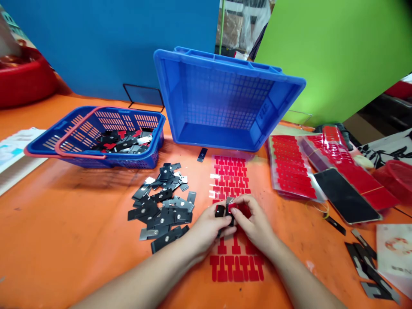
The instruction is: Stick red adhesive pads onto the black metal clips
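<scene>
My left hand (pixel 206 229) and my right hand (pixel 254 225) meet over a clear sheet of red T-shaped stickers (pixel 230 176) on the orange table. Together they pinch a small black metal piece (pixel 225 211), and a red sticker (pixel 234 207) shows at my right fingertips against it. A loose pile of black and silver metal pieces (pixel 162 206) lies just left of my left hand.
A blue basket with red handles (pixel 80 141) holds more pieces at the left. A blue crate (pixel 225 98) stands tilted behind the sheet. Stacks of red sticker sheets (pixel 291 167), a phone (pixel 346 195) and black strips (pixel 367 266) lie to the right.
</scene>
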Demonstrator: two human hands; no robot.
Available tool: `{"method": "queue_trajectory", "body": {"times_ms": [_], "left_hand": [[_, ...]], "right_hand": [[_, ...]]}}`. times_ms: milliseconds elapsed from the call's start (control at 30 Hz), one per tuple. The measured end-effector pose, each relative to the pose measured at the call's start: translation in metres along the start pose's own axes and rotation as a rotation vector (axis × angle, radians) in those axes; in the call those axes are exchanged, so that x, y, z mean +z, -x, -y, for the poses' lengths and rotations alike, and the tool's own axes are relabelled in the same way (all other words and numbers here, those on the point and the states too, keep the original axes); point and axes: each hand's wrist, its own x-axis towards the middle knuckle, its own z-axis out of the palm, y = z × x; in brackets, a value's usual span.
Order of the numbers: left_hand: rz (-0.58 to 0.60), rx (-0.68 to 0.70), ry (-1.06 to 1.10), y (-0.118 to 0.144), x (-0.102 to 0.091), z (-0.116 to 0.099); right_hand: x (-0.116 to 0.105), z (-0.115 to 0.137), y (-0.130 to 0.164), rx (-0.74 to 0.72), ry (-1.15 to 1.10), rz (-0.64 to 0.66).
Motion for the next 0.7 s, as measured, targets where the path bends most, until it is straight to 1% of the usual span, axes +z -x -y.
{"method": "queue_trajectory", "body": {"times_ms": [367,700], "left_hand": [[0.011,0.003,-0.006,0.0007,0.0017,-0.0007],[-0.007,-0.002,-0.001,0.0006,0.0026,-0.0018]], "right_hand": [[-0.0002,0.0004,0.0006,-0.007,-0.009,0.010],[0.0011,0.0010,0.0002,-0.013,-0.001,0.007]]}}
